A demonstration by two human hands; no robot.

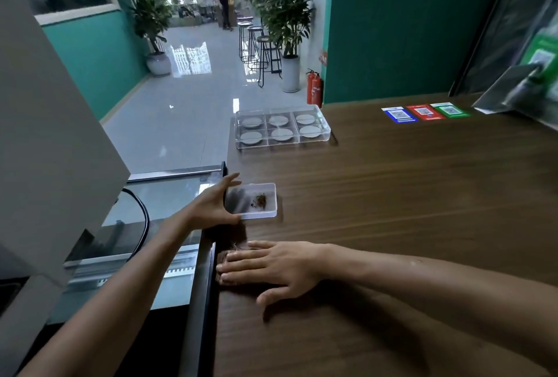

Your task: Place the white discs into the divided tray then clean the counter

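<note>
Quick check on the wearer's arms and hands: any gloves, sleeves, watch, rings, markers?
Nothing worn that the head view shows. The left hand and right hand are both bare: no gloves, rings or tape. Both wrists are bare too, with no watch or band. Both forearms are uncovered right to the frame edge, so no sleeve shows. No cables, tags or tracking markers on either arm.

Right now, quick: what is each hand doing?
Left hand: grips the edge of the small clear box.
Right hand: open, fingers flat on brown debris at the counter edge.
</note>
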